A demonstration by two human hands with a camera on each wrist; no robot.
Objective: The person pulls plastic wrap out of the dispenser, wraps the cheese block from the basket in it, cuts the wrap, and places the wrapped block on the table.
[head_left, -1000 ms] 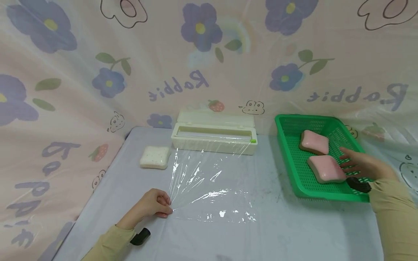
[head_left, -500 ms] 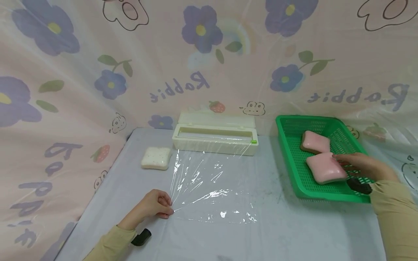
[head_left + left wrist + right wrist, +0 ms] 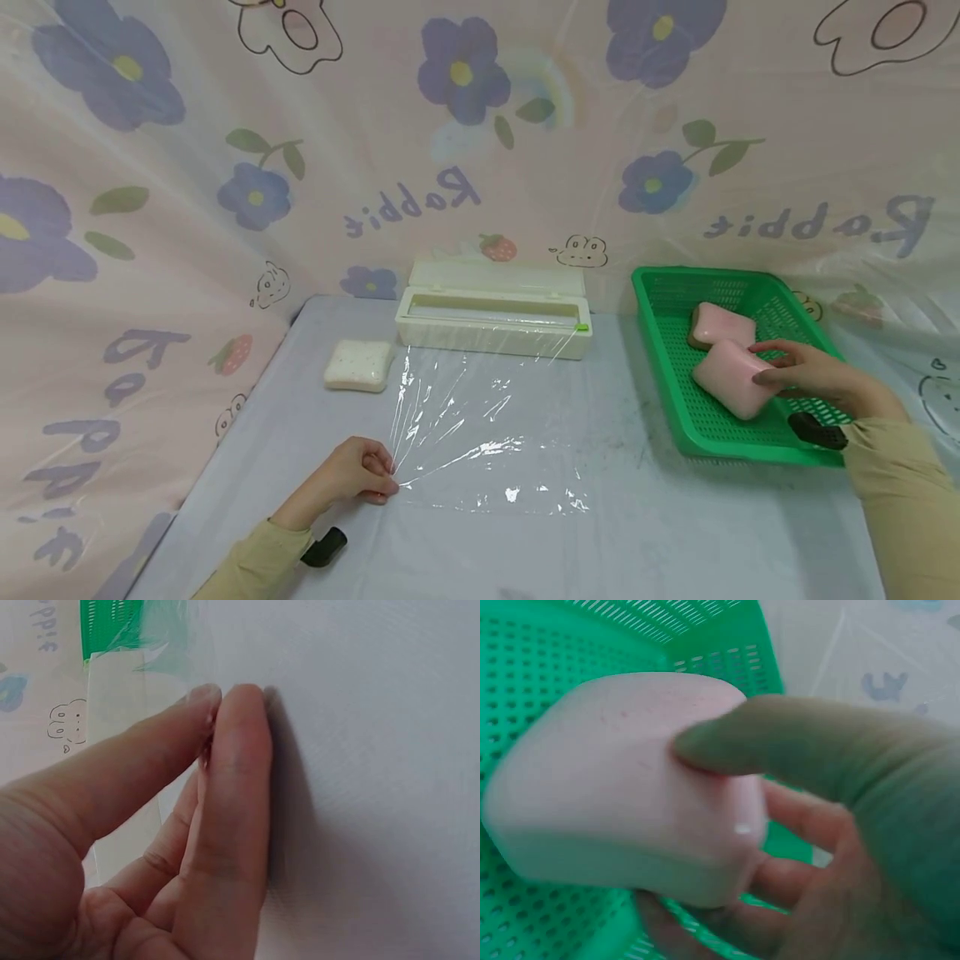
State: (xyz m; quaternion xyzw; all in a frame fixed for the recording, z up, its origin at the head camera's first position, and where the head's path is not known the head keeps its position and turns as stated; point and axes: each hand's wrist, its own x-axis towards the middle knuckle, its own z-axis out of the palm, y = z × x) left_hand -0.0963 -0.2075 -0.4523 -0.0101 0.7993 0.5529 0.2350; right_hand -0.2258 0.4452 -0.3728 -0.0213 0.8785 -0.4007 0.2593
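My left hand (image 3: 351, 473) pinches the near left corner of a sheet of clear cling film (image 3: 487, 446) between thumb and fingers. The film runs back to an opened white dispenser box (image 3: 495, 337) with a roll inside, creased on its left half. At the right, my right hand (image 3: 828, 379) grips a pink toast-shaped block (image 3: 731, 379), tilted up inside the green basket (image 3: 667, 408). In the right wrist view the thumb presses the top face of the pink block (image 3: 615, 765), with the other fingers underneath. A second pink toast-shaped block (image 3: 720, 323) lies behind it, partly hidden.
A white speckled toast-shaped block (image 3: 358, 365) lies left of the dispenser on the pale table cover (image 3: 645, 533). The dispenser's lid (image 3: 495, 275) stands raised against the patterned backdrop (image 3: 540, 150). A green slider (image 3: 582, 327) sits at the dispenser's right end.
My right hand has moved from beside the nearer pink block to gripping it, and the block has tilted up and shifted slightly left. The left hand keeps its place on the film.
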